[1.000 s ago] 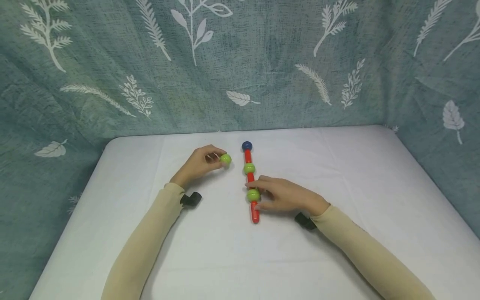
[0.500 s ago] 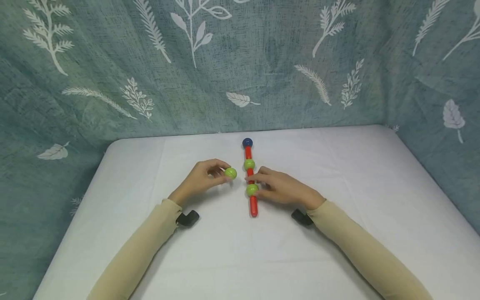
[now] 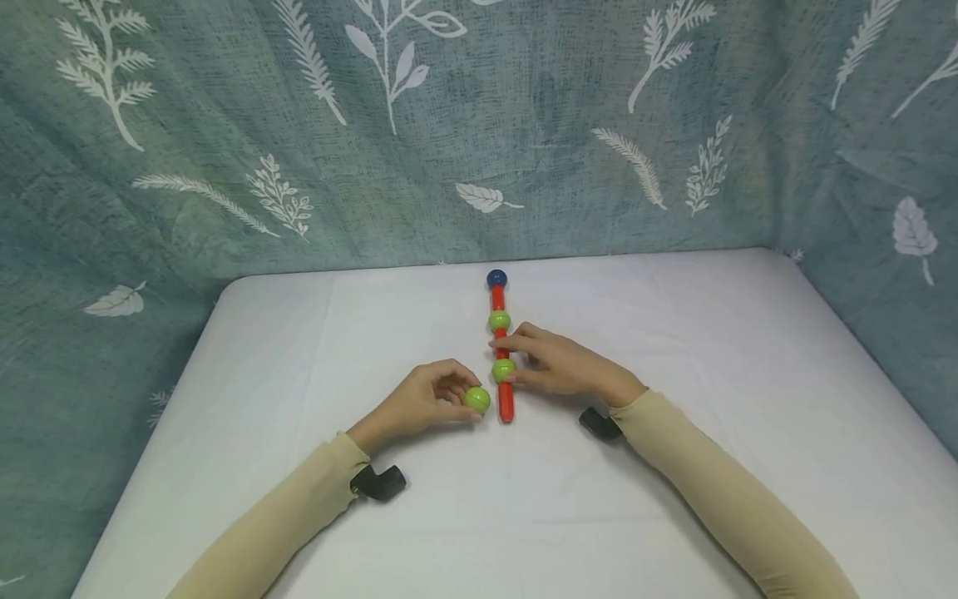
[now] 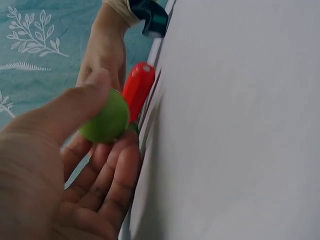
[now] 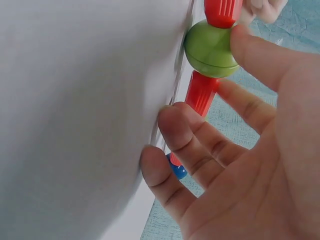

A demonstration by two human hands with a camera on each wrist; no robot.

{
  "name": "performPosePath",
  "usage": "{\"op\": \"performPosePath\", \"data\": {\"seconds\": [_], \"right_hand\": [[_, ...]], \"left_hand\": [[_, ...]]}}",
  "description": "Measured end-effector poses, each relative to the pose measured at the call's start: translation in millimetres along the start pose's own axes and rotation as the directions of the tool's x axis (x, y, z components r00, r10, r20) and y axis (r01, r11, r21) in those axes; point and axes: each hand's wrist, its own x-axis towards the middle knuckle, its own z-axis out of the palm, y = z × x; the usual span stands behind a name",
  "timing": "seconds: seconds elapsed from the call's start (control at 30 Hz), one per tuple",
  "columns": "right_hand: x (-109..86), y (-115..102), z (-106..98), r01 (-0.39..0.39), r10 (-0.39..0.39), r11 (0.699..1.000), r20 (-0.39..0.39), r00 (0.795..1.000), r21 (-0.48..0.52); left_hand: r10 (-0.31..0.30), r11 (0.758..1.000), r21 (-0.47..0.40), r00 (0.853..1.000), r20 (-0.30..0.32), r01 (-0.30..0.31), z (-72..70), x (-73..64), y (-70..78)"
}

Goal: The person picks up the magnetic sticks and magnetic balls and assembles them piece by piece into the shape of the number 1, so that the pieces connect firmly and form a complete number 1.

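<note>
A straight row of three red toy rods and several balls lies along the table in the head view. From its far end come a blue ball (image 3: pixel 497 279), a far green ball (image 3: pixel 499 320), a near green ball (image 3: pixel 504 370) and the near red rod (image 3: pixel 506 405). My left hand (image 3: pixel 422 401) pinches a loose green ball (image 4: pixel 107 117) between thumb and fingers, just left of that rod's tip and apart from it. My right hand (image 3: pixel 557 363) holds the row: the thumb is on the near green ball, the index finger by the middle red rod (image 5: pixel 201 95).
White cloth covers the table (image 3: pixel 674 333). Behind it hangs a green curtain (image 3: pixel 524 150) with white leaf prints. A dark wrist camera (image 3: pixel 379 482) sits below the left wrist, another dark camera (image 3: pixel 601 423) below the right.
My left hand has brought the loose green ball toward me and slightly right, from beside the far part of the row to its near end. The row has shifted slightly away, still in my right hand.
</note>
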Motion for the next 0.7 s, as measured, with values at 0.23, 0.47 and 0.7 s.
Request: {"op": "performPosePath", "data": {"seconds": [0.23, 0.47, 0.7], "right_hand": [[0.6, 4, -1, -0.001, 0.001, 1.0, 0.01, 1.0, 0.02], [0.5, 3, -2, -0.006, 0.005, 0.999, 0.008, 1.0, 0.046], [0.2, 3, 0, -0.004, 0.003, 0.999, 0.005, 1.0, 0.045]], "left_hand": [[0.102, 0.993, 0.055, 0.995, 0.012, -0.103, 13.3, -9.7, 31.4], [0.199, 0.974, 0.103, 0.979, 0.036, -0.202, 27.3, -15.1, 47.0], [0.208, 0.966, 0.153, 0.978, 0.019, -0.208, 38.1, -16.5, 46.6]]}}
